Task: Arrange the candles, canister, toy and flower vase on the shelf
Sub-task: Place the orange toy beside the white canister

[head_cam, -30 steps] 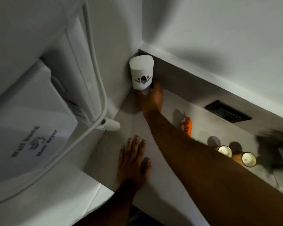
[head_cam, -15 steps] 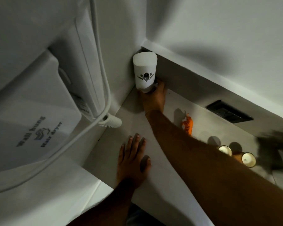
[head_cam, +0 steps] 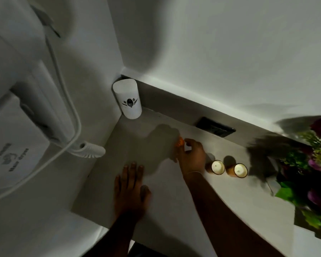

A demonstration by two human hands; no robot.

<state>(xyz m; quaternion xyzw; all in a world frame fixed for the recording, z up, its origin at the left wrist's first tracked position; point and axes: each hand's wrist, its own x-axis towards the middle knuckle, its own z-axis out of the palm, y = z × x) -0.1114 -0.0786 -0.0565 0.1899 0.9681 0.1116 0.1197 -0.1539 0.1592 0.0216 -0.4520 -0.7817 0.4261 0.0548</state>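
— Canister (head_cam: 127, 98) stands alone in the far left corner of the shelf (head_cam: 119, 164) now; the right hand (head_cam: 192, 156) has let it go and come back to the orange toy (head_cam: 180, 142).

— Holding it?

— Fingers curl around it; a firm grip I cannot tell. The left hand (head_cam: 131, 190) lies flat and spread.

— Canister's long axis?

— Upright, emblem facing us. Candles (head_cam: 218, 167) wait just right.

- Canister (head_cam: 127, 98): white, black emblem on front.
- Toy (head_cam: 180, 141): orange.
- Candles (head_cam: 217, 167) (head_cam: 239, 170): amber holders, cream wax.
- Flowers (head_cam: 311, 164): purple blooms, green leaves.
- Shelf (head_cam: 119, 154): pale grey.
- Wall plate (head_cam: 215, 127): black.
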